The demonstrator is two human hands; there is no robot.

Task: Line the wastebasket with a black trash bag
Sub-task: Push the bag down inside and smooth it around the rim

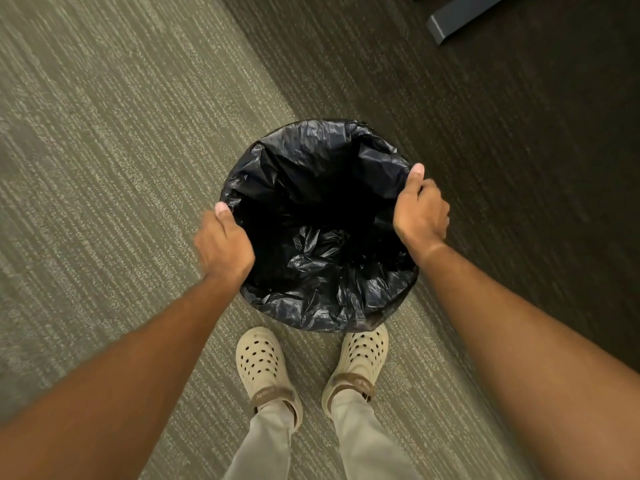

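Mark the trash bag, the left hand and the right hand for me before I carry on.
trash bag point(322, 299): head view, on the crinkled plastic folded over the near rim.
left hand point(225, 245): head view, on the back of the hand.
right hand point(420, 211): head view, on the back of the hand.

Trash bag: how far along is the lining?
Done: the black trash bag is open inside the wastebasket, its edge folded over the rim at the near and far sides. In hand: the left hand and right hand each grip the bag edge at opposite sides of the rim. Left: seat those side edges and let go.
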